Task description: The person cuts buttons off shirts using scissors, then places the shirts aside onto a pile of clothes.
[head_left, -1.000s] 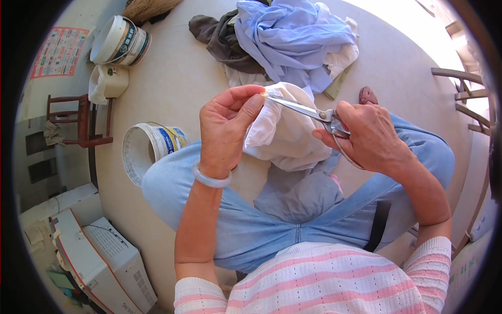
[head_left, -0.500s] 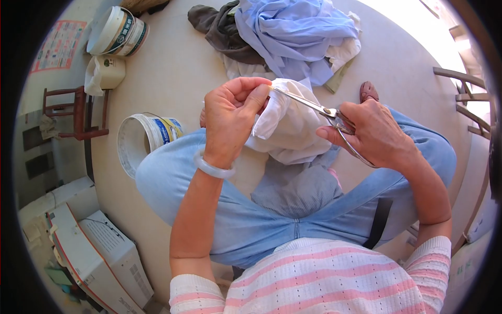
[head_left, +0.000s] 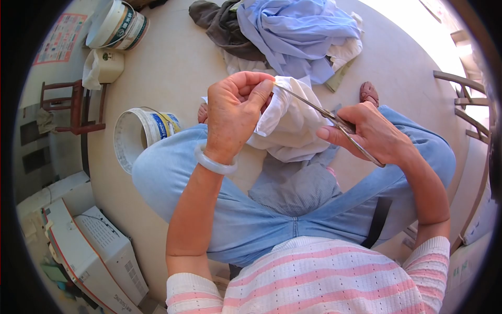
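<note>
Just now, the scissors (head_left: 328, 114) turned edge-on beside the white cloth (head_left: 294, 123).
Left grip (head_left: 230, 118) pinched the cloth's far edge; right grip (head_left: 377, 133) held the scissors, tips at that pinch, blade gap hidden.

Scissors (head_left: 330, 114): looked glossy metal | white cloth (head_left: 293, 131): was matt, creased | bangle (head_left: 215, 165): looked smooth, polished | bucket (head_left: 157, 128), 9 o'clock: looked plastic | jeans (head_left: 240, 230), 6 o'clock: were matt denim

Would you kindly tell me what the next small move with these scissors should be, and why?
I would probably ease the scissors slightly back from the left hand before any snip, since their tips lie close to its fingertips, beside the white cloth.
</note>
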`<act>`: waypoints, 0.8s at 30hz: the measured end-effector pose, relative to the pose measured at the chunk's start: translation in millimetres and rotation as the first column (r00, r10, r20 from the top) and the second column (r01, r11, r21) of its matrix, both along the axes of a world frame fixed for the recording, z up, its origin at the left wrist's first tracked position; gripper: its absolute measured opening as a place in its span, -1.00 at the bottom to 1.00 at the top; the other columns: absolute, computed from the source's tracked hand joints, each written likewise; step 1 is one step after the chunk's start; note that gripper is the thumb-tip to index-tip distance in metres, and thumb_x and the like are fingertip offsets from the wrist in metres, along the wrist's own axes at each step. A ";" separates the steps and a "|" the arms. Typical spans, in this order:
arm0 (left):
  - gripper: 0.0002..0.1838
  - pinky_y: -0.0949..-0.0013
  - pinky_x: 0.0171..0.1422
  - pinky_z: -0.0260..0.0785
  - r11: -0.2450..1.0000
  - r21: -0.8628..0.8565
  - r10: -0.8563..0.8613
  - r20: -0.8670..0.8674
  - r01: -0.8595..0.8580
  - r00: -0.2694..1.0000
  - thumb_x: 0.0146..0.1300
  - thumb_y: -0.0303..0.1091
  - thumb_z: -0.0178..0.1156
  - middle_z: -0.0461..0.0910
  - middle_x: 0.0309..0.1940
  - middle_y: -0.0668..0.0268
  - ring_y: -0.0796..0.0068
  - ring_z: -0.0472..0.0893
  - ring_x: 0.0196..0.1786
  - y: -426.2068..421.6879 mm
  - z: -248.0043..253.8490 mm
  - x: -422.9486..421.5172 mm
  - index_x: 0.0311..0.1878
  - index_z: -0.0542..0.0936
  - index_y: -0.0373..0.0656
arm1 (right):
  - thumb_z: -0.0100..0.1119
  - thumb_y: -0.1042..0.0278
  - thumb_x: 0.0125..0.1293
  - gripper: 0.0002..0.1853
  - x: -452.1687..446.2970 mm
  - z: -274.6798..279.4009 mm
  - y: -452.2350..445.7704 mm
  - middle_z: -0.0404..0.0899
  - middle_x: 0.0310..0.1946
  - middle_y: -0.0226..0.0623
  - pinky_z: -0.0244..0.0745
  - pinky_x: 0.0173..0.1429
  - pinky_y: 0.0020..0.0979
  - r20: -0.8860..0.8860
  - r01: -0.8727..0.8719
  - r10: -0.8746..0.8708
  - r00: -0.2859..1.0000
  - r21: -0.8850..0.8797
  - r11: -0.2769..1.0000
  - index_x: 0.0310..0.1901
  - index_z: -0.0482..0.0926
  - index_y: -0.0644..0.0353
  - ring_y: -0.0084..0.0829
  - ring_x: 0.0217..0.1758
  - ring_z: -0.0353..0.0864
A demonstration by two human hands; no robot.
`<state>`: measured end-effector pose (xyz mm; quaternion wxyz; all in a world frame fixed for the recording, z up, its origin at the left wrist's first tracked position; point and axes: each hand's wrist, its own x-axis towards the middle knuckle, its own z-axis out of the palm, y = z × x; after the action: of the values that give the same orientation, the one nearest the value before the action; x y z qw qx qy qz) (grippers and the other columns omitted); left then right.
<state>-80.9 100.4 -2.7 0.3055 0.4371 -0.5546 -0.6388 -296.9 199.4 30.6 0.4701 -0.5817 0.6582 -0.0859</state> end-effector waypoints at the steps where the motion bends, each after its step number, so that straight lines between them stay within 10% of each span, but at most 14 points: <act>1: -0.82 0.58 -0.23 0.52 1.000 0.000 -0.001 -0.001 0.001 1.000 0.30 -0.46 0.24 0.69 -0.34 0.25 0.63 0.66 -0.33 0.0 -0.2 -0.1 -0.12 0.64 -0.38 | 0.20 -0.29 0.25 -0.28 0.5 -0.7 0.0 0.19 -0.83 -0.31 0.10 -0.56 -0.33 0.000 0.003 -0.003 1.000 0.010 1.000 -0.70 0.39 0.30 -0.49 -0.73 0.18; 9: -0.84 0.58 -0.25 0.50 0.995 -0.100 -0.017 0.071 0.024 0.997 0.31 -0.49 0.22 0.69 -0.35 0.25 0.64 0.64 -0.34 0.4 -7.0 -3.1 -0.13 0.64 -0.39 | 0.20 -0.31 0.23 -0.27 4.1 -4.3 1.6 0.21 -0.82 -0.38 0.09 -0.59 -0.34 0.053 0.048 -0.052 0.997 0.071 0.996 -0.70 0.38 0.30 -0.54 -0.72 0.19; 24: -0.80 0.57 -0.28 0.50 0.999 -0.010 -0.034 0.077 0.034 0.996 0.33 -0.45 0.20 0.68 -0.36 0.24 0.64 0.63 -0.37 -6.7 -10.9 -4.9 -0.12 0.64 -0.41 | 0.19 -0.30 0.22 -0.32 6.1 -19.7 5.5 0.36 -0.78 -0.12 0.30 -0.42 -0.14 -0.316 -0.117 0.003 0.949 -0.342 0.932 -0.66 0.41 0.26 -0.10 -0.69 0.40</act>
<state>-85.8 93.7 -13.6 0.2755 0.4501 -0.5767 -0.6237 -290.8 204.9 10.9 0.2499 -0.6835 0.6790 -0.0969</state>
